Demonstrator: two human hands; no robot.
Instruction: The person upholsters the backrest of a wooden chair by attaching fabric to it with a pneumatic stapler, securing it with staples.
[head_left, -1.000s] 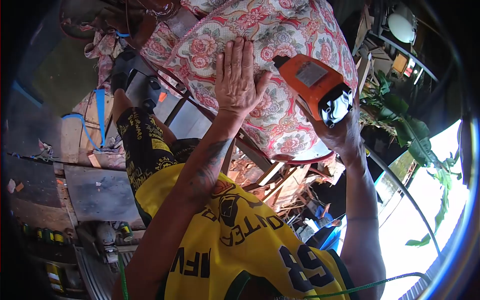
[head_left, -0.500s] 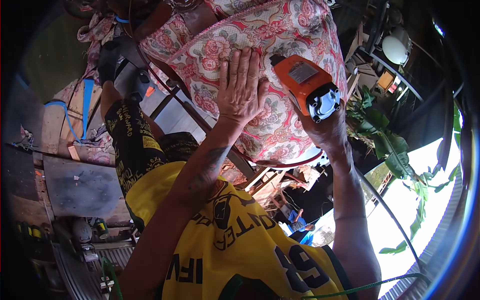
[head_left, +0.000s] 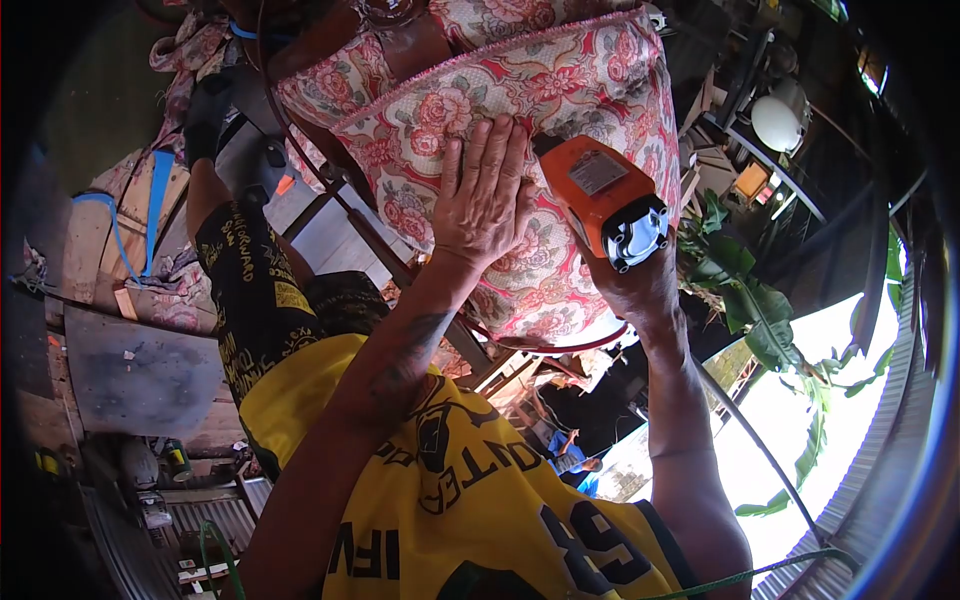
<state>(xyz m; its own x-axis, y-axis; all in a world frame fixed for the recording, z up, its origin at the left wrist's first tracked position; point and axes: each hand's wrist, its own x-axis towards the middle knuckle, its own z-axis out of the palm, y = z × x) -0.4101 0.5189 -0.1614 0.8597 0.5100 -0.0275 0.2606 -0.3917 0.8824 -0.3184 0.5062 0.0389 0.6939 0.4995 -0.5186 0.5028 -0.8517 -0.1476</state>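
My left hand lies flat on the floral fabric, fingers stretched out and nearly side by side, pointing away from me. The fabric has red and pink roses on a cream ground and covers a broad seat-like piece with a curved edge. My right hand is wrapped around the handle of an orange staple gun with a black and silver cap. Its dark nose sits right at the fabric, beside my left fingertips. Most of my right fingers are hidden beneath the tool.
A dark frame bar runs along the fabric's left side. Blue straps and wood pieces lie at the left, near a grey board. Green leaves hang at the right. A person in blue is in the background.
The staple gun has shifted slightly toward me and closer to my left hand. My left hand stays flat on the fabric. The whole view has tilted a little.
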